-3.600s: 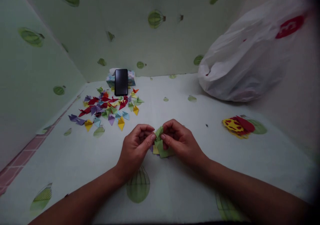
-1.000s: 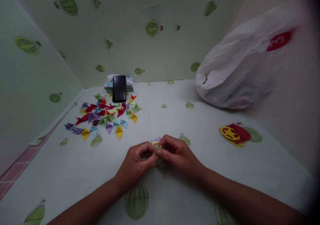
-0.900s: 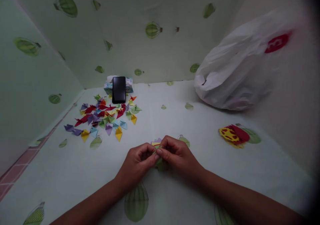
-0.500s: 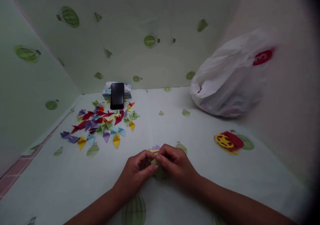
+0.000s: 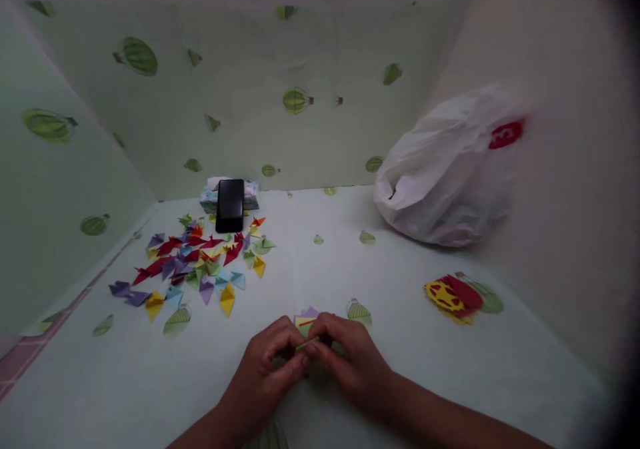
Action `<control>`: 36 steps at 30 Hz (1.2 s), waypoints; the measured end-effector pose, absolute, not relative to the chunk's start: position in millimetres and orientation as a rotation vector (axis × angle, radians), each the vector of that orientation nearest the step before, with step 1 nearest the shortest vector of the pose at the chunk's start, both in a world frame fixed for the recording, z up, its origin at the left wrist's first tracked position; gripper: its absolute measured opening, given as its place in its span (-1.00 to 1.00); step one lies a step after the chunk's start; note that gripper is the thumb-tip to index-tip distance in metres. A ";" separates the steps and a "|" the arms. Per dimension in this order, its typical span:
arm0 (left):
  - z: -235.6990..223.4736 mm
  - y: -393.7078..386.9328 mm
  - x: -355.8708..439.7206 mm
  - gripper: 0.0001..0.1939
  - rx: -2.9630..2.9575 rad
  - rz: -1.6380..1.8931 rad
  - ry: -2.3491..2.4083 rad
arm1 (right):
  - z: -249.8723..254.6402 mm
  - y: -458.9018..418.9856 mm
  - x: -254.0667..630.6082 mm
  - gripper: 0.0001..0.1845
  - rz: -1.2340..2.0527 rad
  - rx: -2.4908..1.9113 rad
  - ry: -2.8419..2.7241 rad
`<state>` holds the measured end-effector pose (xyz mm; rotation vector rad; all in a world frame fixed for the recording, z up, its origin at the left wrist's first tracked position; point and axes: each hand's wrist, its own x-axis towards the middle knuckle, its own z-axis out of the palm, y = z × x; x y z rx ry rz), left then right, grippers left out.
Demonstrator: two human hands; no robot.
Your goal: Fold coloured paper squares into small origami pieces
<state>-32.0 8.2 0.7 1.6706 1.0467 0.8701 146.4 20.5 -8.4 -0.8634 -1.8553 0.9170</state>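
Note:
A small piece of folded green paper (image 5: 307, 344) is pinched between my two hands, seen nearly edge-on. My left hand (image 5: 270, 362) has its thumb and fingertips on the paper's left end. At the other end my right hand (image 5: 355, 359) grips it with thumb and bent forefinger, and the thumbs almost meet. Just beyond the fingers, a few coloured paper squares (image 5: 305, 316), purple and yellow with a red strip showing, lie on the table; my hands partly cover them. To the left spreads a heap of small folded paper birds (image 5: 193, 260) in many colours.
A black phone (image 5: 230, 205) leans on a tissue box (image 5: 253, 196) behind the birds. On the right a bulging white plastic bag (image 5: 445, 176) stands against the wall. Nearer lie red and yellow cut-out pieces (image 5: 453, 296) on the patterned tablecloth (image 5: 320, 269).
The view has tilted, so the scene sits lower in the picture. My hands stay together, and the green paper has turned from showing its face to nearly edge-on.

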 end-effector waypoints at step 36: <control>-0.7 3.1 -27.3 -0.84 1.258 0.877 0.978 | -6.7 21.2 154.0 -0.75 0.901 -0.869 -1.856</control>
